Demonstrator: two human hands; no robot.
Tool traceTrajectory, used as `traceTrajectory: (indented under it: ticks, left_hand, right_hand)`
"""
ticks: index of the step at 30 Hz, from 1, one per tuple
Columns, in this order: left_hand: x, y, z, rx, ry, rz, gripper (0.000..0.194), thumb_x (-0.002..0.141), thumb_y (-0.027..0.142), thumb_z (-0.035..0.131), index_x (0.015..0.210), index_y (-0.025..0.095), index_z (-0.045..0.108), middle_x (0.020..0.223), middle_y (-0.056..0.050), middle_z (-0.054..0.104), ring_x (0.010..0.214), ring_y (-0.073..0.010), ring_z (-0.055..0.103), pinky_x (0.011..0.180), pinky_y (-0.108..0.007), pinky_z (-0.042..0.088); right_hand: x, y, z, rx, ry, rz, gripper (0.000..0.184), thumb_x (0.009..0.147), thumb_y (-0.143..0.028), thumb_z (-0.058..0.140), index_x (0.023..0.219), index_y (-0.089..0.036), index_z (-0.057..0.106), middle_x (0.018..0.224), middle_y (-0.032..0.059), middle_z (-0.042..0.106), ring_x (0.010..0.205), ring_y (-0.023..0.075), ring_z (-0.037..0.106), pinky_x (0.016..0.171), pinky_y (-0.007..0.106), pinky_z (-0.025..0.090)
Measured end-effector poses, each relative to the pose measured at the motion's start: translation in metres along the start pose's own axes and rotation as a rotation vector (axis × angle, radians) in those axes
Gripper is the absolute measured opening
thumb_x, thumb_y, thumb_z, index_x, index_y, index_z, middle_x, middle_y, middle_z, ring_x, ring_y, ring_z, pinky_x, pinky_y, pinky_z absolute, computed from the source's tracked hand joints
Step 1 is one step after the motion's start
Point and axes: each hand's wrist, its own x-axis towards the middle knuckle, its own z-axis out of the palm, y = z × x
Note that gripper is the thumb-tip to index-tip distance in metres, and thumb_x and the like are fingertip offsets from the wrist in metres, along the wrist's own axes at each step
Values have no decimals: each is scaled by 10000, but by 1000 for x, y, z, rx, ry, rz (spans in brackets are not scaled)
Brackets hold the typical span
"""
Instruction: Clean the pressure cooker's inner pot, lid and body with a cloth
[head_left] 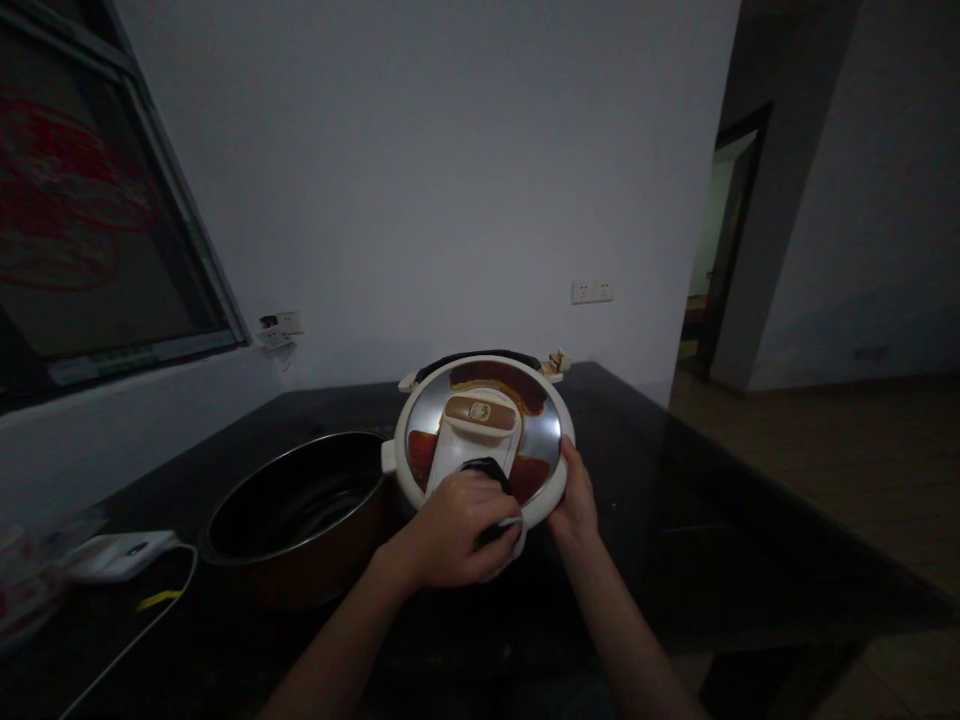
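Note:
A round lid [541, 430] is tilted up toward me above the dark table. It has a cream rim, a shiny metal top with brown patches, and a brown-and-cream handle [480, 413] in the middle. My right hand [577, 500] holds the lid's right edge, its thumb along the rim. My left hand [461, 530] is closed at the lid's lower front, over a crumpled dark thing [489, 470], possibly a cloth. A bit of white shows by the left thumb; the fingers hide the rest.
A wide brown pot [292, 520] with a black inside stands left of the lid on the black table [660, 500]. A white device [124, 553] with a cord, a yellow scrap [159, 600] and plastic-wrapped items [34, 580] lie far left. A wall with sockets [592, 291] rises behind.

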Motion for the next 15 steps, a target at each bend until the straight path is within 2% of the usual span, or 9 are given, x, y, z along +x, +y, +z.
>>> traceTrajectory:
  ticks: [6, 9, 11, 13, 15]
  left_hand:
    - [-17, 3, 13, 67, 108, 175, 186, 794, 180, 421, 647, 202, 533, 536, -13, 525, 536, -155, 473, 550, -294, 360]
    - [-33, 5, 20, -49, 233, 156, 232, 822, 198, 383, 639, 209, 525, 500, -11, 507, 497, -148, 461, 525, -299, 337]
    - [-45, 6, 19, -194, 302, 33, 306, 878, 236, 350, 624, 206, 518, 497, -16, 512, 494, -145, 483, 543, -298, 362]
    - [-56, 4, 12, -365, 360, -206, 368, 919, 307, 360, 598, 201, 504, 509, -19, 516, 519, -149, 510, 562, -291, 398]
    - [-62, -1, 2, -546, 490, -478, 409, 933, 376, 377, 578, 199, 475, 510, -2, 485, 520, -144, 495, 580, -284, 437]
  right_hand:
    - [-8, -5, 8, 12, 35, 1, 285, 691, -318, 751, 926, -177, 674, 810, -1, 750, 688, 160, 684, 677, 277, 555]
    - [-7, -5, 8, 8, 60, 1, 287, 676, -316, 761, 909, -171, 679, 803, 5, 749, 694, 165, 683, 685, 278, 550]
    - [-6, -5, 8, 3, 61, 9, 284, 679, -319, 759, 908, -170, 682, 806, 11, 749, 708, 174, 687, 715, 294, 551]
    - [-6, -5, 8, -6, 48, 11, 279, 693, -329, 748, 914, -171, 683, 811, 14, 750, 713, 179, 689, 730, 307, 553]
    - [-6, -5, 8, -2, 47, 3, 267, 693, -326, 745, 907, -180, 682, 806, 6, 749, 704, 174, 687, 719, 306, 557]
